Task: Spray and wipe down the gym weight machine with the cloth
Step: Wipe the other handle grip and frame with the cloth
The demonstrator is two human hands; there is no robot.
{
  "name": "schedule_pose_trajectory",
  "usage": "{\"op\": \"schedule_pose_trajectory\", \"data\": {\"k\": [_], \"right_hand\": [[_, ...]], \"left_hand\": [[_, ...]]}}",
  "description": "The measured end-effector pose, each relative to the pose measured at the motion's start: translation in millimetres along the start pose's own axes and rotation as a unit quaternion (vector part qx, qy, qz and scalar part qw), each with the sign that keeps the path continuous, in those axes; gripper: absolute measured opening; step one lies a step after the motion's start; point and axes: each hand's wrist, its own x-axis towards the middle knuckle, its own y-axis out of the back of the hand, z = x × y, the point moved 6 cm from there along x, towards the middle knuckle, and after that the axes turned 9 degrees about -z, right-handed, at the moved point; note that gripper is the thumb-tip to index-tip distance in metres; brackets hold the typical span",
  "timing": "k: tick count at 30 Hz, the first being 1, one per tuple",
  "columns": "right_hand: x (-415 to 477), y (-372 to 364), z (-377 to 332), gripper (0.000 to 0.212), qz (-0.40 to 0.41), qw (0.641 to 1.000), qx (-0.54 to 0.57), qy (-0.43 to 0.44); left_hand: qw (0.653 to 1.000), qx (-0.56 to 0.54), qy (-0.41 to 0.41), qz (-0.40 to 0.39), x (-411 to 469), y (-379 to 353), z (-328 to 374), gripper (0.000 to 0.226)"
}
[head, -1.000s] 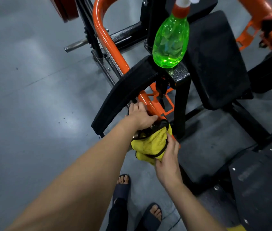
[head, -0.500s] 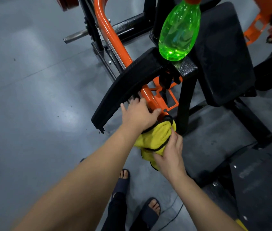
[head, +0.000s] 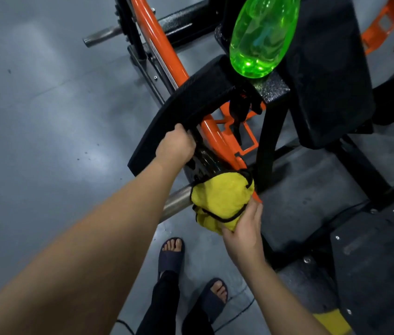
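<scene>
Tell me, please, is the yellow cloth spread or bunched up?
Bunched up: the yellow cloth is a rounded wad against the orange bar, gripped by the right hand.

Grey concrete floor (head: 36, 122), two dark slide sandals (head: 169, 261), black trouser legs (head: 165, 301)

Grey concrete floor (head: 34, 141) fills left of frame; dark specks mid-left. Weight machine (head: 269, 146) frame stands on it, centre to right. Black mats (head: 372, 262) lower right, yellow patch (head: 329, 320) at bottom edge. 2 feet in dark slides (head: 169, 259) lower centre, thin cable (head: 241, 308) beside them.
</scene>
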Motion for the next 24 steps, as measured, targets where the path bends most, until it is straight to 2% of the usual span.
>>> {"op": "schedule_pose_trajectory", "data": {"k": [1,2,5,7,10,11,13,16,19,22,24], "right_hand": [[-1,-1,1,0.090,-0.005,1.000,0.005,0.001],[0,-1,-3,0.087,-0.004,1.000,0.000,0.002],[16,5,-31,0.080,0.048,0.994,-0.094,0.015],[28,9,-55,0.084,0.087,0.986,-0.138,0.029],[42,11,-72,0.082,0.088,0.982,-0.156,0.062],[46,12,-71,0.079,0.077,0.985,-0.144,0.064],[50,12,-65,0.076,0.044,0.993,-0.100,0.053],[34,10,-48,0.076,0.044,0.998,-0.007,0.050],[15,3,-26,0.082,0.067,0.992,0.102,0.035],[18,1,-11,0.095,0.060,0.991,0.118,0.021],[20,4,-7,0.096,0.051,0.991,0.122,0.014]], "left_hand": [[0.999,0.007,-0.032,0.032,-6,-1,5,0.025],[0.998,-0.003,-0.061,0.030,-15,-7,12,0.030],[0.995,0.018,-0.096,-0.027,-29,-42,23,0.050],[0.996,-0.024,-0.085,-0.031,-22,-44,22,0.047],[0.992,-0.080,-0.017,-0.097,-5,-33,19,0.054],[0.988,-0.091,0.001,-0.122,1,-29,17,0.055],[0.979,-0.097,0.026,-0.177,-2,-18,19,0.039],[0.972,-0.087,0.065,-0.209,3,-10,15,0.015],[0.973,-0.113,0.065,-0.192,6,-10,18,0.016],[0.970,-0.132,0.072,-0.190,7,-17,15,0.022],[0.967,-0.160,0.080,-0.183,4,-13,15,0.025]]}}
